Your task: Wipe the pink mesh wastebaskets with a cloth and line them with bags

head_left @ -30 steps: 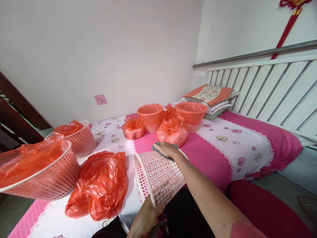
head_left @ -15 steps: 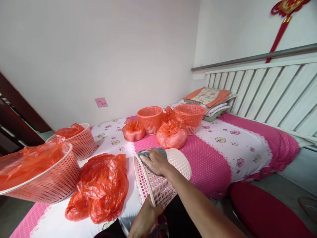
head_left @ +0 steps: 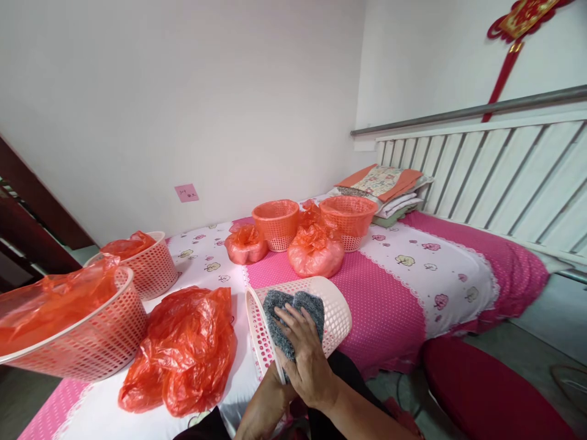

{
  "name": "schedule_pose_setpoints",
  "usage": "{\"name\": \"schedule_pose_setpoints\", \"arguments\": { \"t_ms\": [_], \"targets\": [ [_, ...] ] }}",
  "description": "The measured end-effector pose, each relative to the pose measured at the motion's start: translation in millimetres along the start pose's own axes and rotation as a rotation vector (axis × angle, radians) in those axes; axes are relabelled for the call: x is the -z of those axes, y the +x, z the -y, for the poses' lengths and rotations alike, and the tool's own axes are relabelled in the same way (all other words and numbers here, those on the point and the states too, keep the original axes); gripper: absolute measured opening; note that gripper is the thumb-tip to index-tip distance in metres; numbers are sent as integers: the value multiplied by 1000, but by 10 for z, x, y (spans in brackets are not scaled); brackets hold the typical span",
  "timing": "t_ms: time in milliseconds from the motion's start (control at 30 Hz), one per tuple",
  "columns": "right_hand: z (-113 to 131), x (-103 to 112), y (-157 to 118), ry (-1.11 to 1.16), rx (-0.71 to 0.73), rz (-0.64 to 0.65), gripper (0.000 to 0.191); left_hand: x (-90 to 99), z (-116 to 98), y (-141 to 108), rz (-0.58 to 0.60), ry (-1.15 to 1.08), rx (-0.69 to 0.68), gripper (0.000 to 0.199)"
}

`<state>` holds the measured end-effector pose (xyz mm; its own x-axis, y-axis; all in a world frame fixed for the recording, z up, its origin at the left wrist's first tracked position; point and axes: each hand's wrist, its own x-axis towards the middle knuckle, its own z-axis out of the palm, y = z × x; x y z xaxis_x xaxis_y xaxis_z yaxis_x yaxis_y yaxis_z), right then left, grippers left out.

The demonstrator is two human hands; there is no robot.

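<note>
A pale pink plastic basket (head_left: 337,311) with a grid of holes lies on its side at the bed's near edge, its opening facing left. Low on its rim, my left hand (head_left: 270,397) is closed around the edge; some of its fingers are hidden. My right hand (head_left: 305,360) presses a folded grey cloth (head_left: 277,305) against the basket's outer side close to the rim, fingers laid over the fabric. Left of the basket, a crumpled red plastic bag (head_left: 183,354) rests on the bedspread.
Two large baskets lined with red bags (head_left: 92,342) stand at the left. Farther back are two smaller lined baskets (head_left: 275,226) and tied red bags (head_left: 316,256). Folded bedding (head_left: 385,189) lies by the white headboard (head_left: 481,171). A red stool (head_left: 490,391) is at the lower right.
My right hand has slid the cloth down the basket's side, from its top toward me and closer to my left hand. My left hand keeps its hold on the rim.
</note>
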<state>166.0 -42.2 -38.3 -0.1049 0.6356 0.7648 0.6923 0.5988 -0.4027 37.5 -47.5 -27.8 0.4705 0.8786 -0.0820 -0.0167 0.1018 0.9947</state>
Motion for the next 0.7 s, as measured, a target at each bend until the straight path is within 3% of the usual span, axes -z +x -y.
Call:
{"name": "schedule_pose_setpoints", "arguments": {
  "t_ms": [233,367,500,600,700],
  "targets": [
    [-382,19,65,-77,-30,-21,52,-62,-88,-24,86,-140,-13,50],
    [-718,72,24,-139,-147,-76,44,-114,-208,-39,137,-171,-34,51],
    [-1079,152,27,-192,-236,-144,45,-106,-198,-20,175,-200,-25,59],
    [-1319,240,138,-122,-363,-160,47,-78,-163,-5,169,-190,9,65],
    [-1539,338,284,36,-614,-130,50,-60,-177,-1,142,-101,15,61]
  ]
}}
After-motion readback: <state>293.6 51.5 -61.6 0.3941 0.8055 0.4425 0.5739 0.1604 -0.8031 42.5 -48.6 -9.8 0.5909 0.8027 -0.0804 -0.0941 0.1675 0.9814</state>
